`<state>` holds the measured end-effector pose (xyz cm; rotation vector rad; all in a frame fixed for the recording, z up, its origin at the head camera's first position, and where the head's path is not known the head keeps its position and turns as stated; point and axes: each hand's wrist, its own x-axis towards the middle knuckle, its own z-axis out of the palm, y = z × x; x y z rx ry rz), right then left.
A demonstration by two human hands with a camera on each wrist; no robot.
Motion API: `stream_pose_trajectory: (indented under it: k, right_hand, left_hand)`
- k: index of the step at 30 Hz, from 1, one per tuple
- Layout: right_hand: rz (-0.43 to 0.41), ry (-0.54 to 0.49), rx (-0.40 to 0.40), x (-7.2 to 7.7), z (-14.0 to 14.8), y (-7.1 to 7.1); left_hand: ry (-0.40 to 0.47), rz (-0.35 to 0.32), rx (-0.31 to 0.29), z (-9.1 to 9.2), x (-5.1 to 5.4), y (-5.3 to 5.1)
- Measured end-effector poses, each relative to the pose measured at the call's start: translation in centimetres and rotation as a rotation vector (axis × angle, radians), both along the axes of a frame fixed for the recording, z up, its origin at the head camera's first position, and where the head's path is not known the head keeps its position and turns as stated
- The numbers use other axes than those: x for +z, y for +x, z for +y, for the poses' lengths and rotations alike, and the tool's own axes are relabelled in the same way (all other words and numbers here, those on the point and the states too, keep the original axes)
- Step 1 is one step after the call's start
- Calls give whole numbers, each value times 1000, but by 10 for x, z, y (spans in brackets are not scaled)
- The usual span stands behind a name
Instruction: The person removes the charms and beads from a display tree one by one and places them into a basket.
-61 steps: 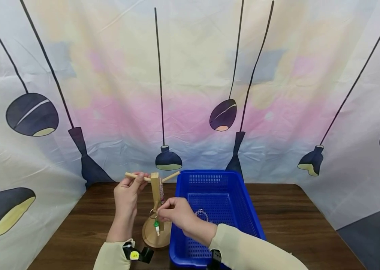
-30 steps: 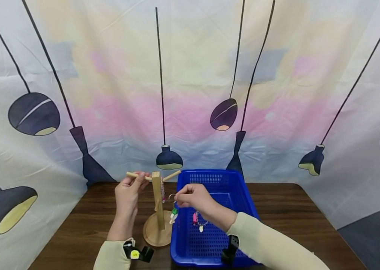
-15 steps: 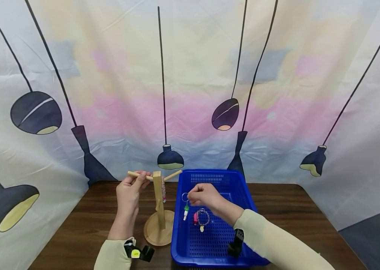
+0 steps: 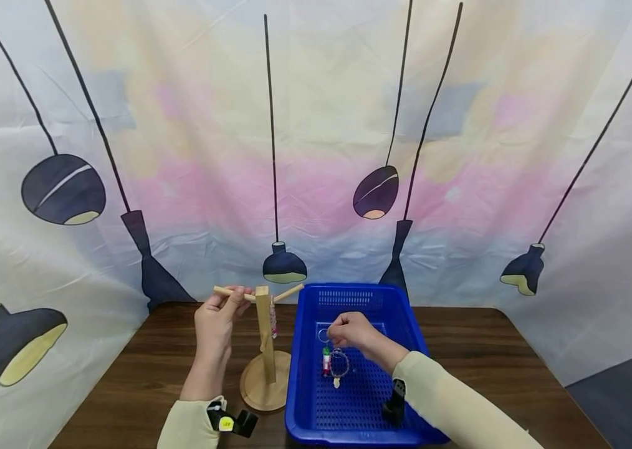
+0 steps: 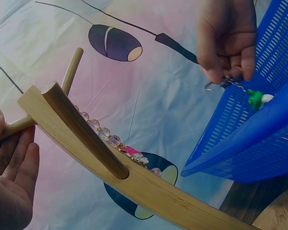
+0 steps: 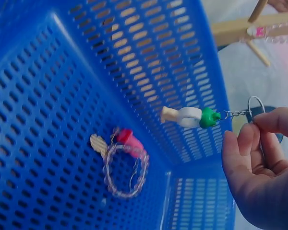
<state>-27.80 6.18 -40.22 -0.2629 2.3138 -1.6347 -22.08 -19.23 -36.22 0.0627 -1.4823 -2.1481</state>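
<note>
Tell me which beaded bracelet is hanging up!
The bracelet on the stand: it hangs from the wooden stand, while the other bracelet lies in the blue basket.

Bright, even head view; dimmer wrist views.
Right wrist: pale glare along the blue perforated plastic basket (image 6: 98, 79).

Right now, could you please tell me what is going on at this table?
A person's left hand grips a peg of the wooden stand. The right hand pinches the ring of a keychain, so its green-and-white figure hangs over the blue basket, not yet let go. On the basket's floor, a beaded bracelet and a pink item lie together, while another strand of beads hangs on the stand.
</note>
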Motion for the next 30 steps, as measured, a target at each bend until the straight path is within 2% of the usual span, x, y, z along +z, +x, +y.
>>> stream_pose_trajectory:
  k: [13,20,30]
  right_hand:
    - [13,74,-75,-22,10,-12]
    - [24,99,-67,-28,12,-16]
    - [37,115,-96,-33,13,-18]
  left_hand:
    - [-5,-6,-4,0,0,1]
    - [-11,23,-4,-1,-1,1]
    - [12,10,-6,0,0,0]
